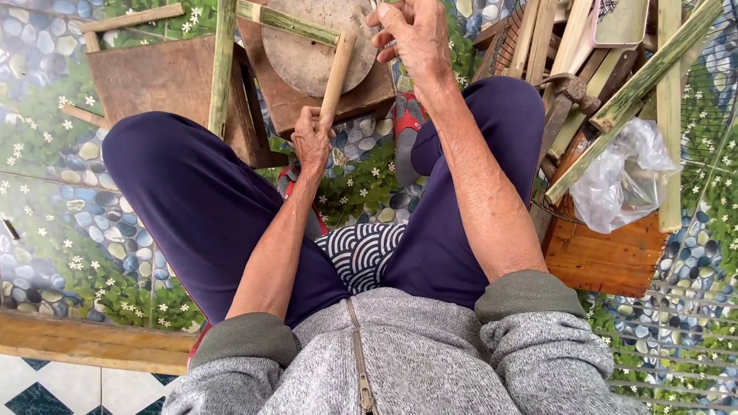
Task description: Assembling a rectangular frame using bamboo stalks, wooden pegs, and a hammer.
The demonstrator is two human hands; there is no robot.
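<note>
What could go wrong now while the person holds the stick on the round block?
1. The left hand grips the stick only at its low end; the stick leans on the round block, so its top may slip off.
2. The right hand is close above the block; what it holds is hidden, so fingers could be hit.
3. Bamboo strips lie near the right knee and may snag.

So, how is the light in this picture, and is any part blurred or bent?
Head view: soft, even daylight with no hard shadows; the left hand on the bamboo stick is sharp, and the right hand too; the wide lens bends the edges, so the wooden plank curves; the plastic bag shows mild glare.
</note>
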